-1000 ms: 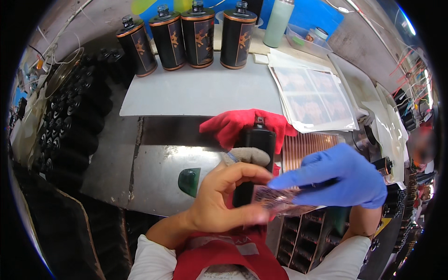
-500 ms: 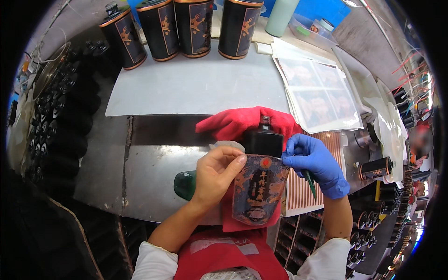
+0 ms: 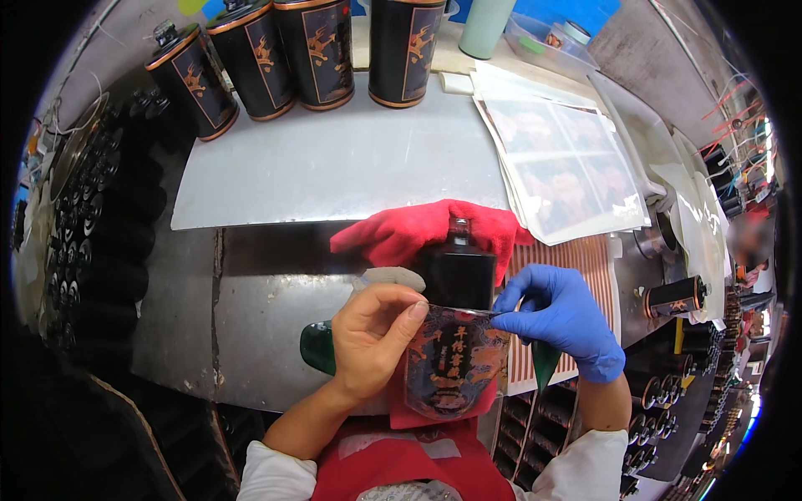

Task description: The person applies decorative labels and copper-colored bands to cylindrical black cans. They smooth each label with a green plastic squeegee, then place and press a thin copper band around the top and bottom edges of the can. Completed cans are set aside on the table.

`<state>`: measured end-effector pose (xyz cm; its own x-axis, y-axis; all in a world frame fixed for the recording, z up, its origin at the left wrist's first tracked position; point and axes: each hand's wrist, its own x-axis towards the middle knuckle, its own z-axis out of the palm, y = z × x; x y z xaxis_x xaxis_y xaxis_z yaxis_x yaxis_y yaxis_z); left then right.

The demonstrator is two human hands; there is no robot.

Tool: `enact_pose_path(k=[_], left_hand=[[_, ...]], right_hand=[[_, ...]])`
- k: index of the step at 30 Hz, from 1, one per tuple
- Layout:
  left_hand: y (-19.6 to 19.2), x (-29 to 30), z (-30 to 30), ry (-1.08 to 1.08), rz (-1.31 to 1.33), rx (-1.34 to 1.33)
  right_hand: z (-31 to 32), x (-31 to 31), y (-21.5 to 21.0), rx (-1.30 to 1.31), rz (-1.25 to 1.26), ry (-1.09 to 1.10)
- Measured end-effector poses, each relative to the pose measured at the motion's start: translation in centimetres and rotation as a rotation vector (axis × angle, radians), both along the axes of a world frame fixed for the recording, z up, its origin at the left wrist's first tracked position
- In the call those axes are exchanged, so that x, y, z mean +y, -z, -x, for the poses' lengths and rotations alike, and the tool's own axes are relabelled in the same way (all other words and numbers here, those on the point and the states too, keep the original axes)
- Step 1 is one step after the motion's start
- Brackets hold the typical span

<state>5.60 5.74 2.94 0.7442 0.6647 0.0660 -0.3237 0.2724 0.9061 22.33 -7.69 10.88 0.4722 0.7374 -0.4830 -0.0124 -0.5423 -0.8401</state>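
A printed film decal (image 3: 455, 371), dark with copper-coloured figures and a red dot, hangs stretched between my hands. My bare left hand (image 3: 373, 338) pinches its upper left corner between thumb and forefinger. At the upper right corner, my blue-gloved right hand (image 3: 564, 313) pinches the edge, while a green pointed blade (image 3: 545, 365) sticks out below its fingers. Behind the film lies a glossy black bottle (image 3: 459, 280), neck away from me, on a red cloth (image 3: 388, 236). The film covers the bottle's lower part; whether they touch, I cannot tell.
A grey rounded pad (image 3: 393, 277) and a dark green piece (image 3: 317, 347) lie beside my left hand. Decorated black bottles (image 3: 319, 58) stand at the back. Printed sheets (image 3: 555, 159) are stacked at right, near a striped sheet (image 3: 576, 280). Dark bottles (image 3: 109, 225) crowd the left.
The view has shifted slightly. The decal's top edge has come lower and bows more, and more of the bottle's body shows above it. More of the green blade shows under my right hand.
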Motion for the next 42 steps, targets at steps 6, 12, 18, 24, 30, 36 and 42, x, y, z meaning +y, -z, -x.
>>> enact_pose_path(k=[6, 12, 18, 24, 30, 36, 42], left_hand=[[0.3, 0.1, 0.0, 0.014, 0.007, 0.021], [0.6, 0.2, -0.1, 0.000, -0.023, 0.040], [0.4, 0.1, 0.1, 0.001, -0.055, 0.029], [0.5, 0.1, 0.0, 0.002, -0.029, 0.028], [0.9, 0.0, -0.3, 0.002, -0.018, 0.019], [0.6, 0.2, 0.1, 0.038, 0.054, -0.006], [1.3, -0.1, 0.0, -0.010, 0.075, 0.045]], right_hand=[[-0.2, 0.4, -0.3, 0.197, -0.049, 0.140], [1.7, 0.3, 0.4, -0.232, -0.106, 0.016], [2.9, 1.3, 1.6, -0.627, -0.096, 0.018], [1.9, 0.4, 1.5, -0.129, -0.120, 0.143], [1.7, -0.2, 2.5, -0.039, -0.063, 0.220], [1.7, -0.6, 2.9, 0.157, -0.123, 0.275], [2.2, -0.9, 2.7, 0.051, -0.074, 0.294]])
